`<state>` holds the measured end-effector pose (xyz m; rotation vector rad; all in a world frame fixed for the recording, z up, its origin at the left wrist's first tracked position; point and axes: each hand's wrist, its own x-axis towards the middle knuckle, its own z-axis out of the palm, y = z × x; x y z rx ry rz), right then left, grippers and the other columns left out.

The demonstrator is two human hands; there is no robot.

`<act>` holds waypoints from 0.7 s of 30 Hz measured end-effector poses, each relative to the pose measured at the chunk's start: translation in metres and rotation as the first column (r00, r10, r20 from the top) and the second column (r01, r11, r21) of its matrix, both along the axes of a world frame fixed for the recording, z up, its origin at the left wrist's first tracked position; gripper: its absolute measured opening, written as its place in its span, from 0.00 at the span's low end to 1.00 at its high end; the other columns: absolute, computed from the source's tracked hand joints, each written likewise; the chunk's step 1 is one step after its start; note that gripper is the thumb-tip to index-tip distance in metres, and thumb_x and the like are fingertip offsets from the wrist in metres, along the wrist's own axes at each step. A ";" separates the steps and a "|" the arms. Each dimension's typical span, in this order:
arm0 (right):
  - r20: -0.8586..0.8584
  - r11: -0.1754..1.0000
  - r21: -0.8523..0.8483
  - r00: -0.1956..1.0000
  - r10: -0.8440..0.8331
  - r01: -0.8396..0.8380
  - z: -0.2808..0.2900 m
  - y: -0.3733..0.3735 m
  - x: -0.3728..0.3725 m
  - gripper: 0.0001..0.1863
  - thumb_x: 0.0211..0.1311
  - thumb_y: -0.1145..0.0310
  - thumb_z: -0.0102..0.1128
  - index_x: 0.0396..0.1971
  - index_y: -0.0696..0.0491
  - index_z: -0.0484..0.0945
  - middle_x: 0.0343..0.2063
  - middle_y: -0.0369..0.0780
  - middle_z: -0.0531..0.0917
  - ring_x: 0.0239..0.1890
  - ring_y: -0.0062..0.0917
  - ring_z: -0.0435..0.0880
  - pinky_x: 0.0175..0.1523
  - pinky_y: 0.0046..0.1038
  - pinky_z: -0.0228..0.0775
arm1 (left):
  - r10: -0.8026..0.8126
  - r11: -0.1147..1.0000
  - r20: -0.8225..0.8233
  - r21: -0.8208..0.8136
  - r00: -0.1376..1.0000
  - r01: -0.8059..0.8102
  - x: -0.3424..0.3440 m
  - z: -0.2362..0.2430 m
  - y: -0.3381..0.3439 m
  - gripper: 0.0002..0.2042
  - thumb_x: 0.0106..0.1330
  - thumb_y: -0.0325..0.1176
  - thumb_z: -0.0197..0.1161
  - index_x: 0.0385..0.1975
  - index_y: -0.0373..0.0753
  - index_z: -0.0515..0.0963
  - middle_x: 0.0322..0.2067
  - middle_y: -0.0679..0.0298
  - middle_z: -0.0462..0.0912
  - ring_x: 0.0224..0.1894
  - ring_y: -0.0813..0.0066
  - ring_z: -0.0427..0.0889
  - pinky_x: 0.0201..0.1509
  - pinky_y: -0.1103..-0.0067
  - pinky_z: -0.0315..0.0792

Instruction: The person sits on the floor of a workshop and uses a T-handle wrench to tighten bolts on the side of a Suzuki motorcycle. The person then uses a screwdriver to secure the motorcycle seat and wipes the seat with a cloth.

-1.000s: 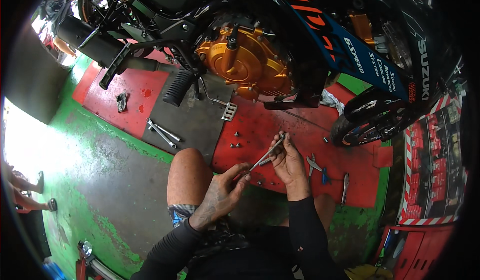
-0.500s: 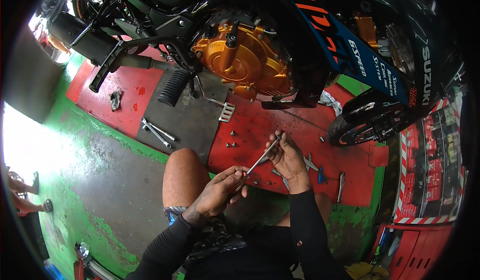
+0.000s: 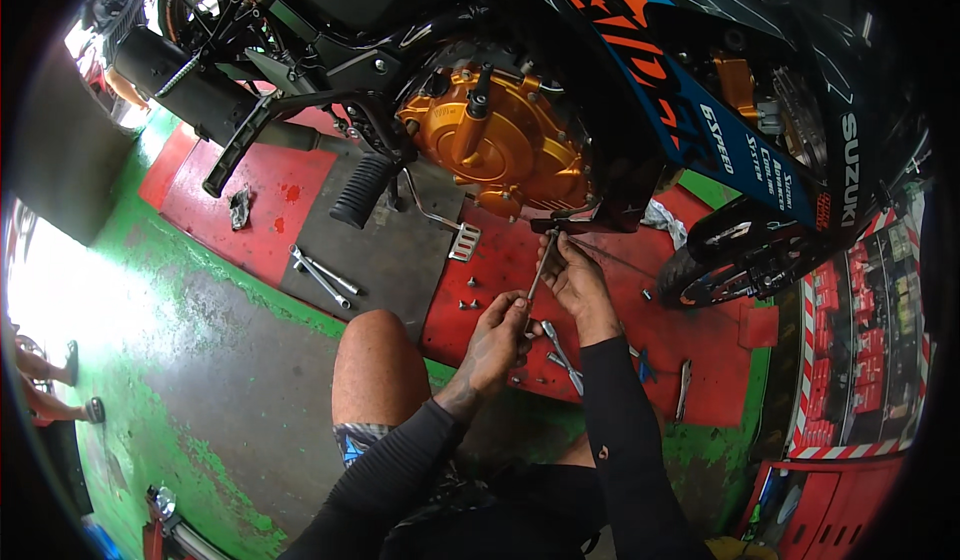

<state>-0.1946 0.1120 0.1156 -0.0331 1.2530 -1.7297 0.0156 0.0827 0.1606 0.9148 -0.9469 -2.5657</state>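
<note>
A slim silver rod-shaped tool (image 3: 538, 275) slants between my hands, just below the lower fairing (image 3: 597, 222) of a motorcycle. My left hand (image 3: 490, 348) is closed round its near end. The fingers of my right hand (image 3: 573, 278) pinch the far end, close under the fairing's edge; whether the tip touches the bike cannot be made out. Above my hands is the gold engine cover (image 3: 490, 145), with the brake pedal (image 3: 464, 242) to the left. A silver wrench (image 3: 564, 358) lies on the red mat (image 3: 505, 250) beneath my wrists.
Small bolts (image 3: 472, 282) sit on the mat left of my hands. Two long wrenches (image 3: 320, 278) lie farther left. At right are a blue-handled tool (image 3: 643, 365), a long metal tool (image 3: 683, 390) and the front wheel (image 3: 700, 275). A red cabinet (image 3: 830, 505) stands at lower right.
Both hands have moved forward with the tool, up toward the fairing's lower edge. The tool stands steeper now, and the wrench below shows more. The whole view has shifted slightly.
</note>
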 end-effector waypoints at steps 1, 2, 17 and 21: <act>-0.006 1.000 0.009 1.000 0.009 -0.009 0.002 -0.001 -0.003 0.15 0.76 0.56 0.62 0.51 0.51 0.83 0.44 0.36 0.90 0.43 0.23 0.89 0.47 0.30 0.83 | 0.001 1.000 -0.010 0.004 1.000 -0.001 -0.002 -0.001 -0.001 0.14 0.83 0.44 0.50 0.60 0.45 0.70 0.33 0.69 0.79 0.23 0.86 0.66 0.24 0.85 0.60; -0.012 1.000 0.018 1.000 0.018 -0.017 0.004 -0.002 -0.006 0.15 0.76 0.56 0.62 0.51 0.51 0.83 0.44 0.36 0.90 0.43 0.23 0.89 0.47 0.30 0.83 | 0.001 1.000 -0.021 0.008 1.000 -0.001 -0.005 -0.001 -0.001 0.15 0.83 0.44 0.50 0.60 0.45 0.70 0.33 0.69 0.79 0.23 0.86 0.66 0.24 0.85 0.60; -0.313 0.973 0.201 0.933 0.174 -0.114 0.020 0.000 -0.010 0.14 0.77 0.56 0.62 0.47 0.51 0.84 0.39 0.35 0.90 0.37 0.19 0.88 0.39 0.25 0.82 | 0.049 0.965 -0.226 0.261 0.973 0.011 -0.018 -0.036 0.006 0.16 0.84 0.46 0.47 0.63 0.48 0.67 0.34 0.68 0.75 0.24 0.83 0.65 0.25 0.84 0.62; -0.335 0.973 0.215 0.929 0.160 -0.090 0.024 -0.001 -0.006 0.13 0.75 0.57 0.64 0.45 0.51 0.84 0.39 0.36 0.90 0.36 0.19 0.88 0.38 0.24 0.82 | 0.040 0.997 -0.075 -0.060 0.996 -0.045 -0.024 -0.038 0.007 0.16 0.83 0.44 0.53 0.63 0.45 0.70 0.39 0.67 0.79 0.27 0.82 0.71 0.27 0.82 0.67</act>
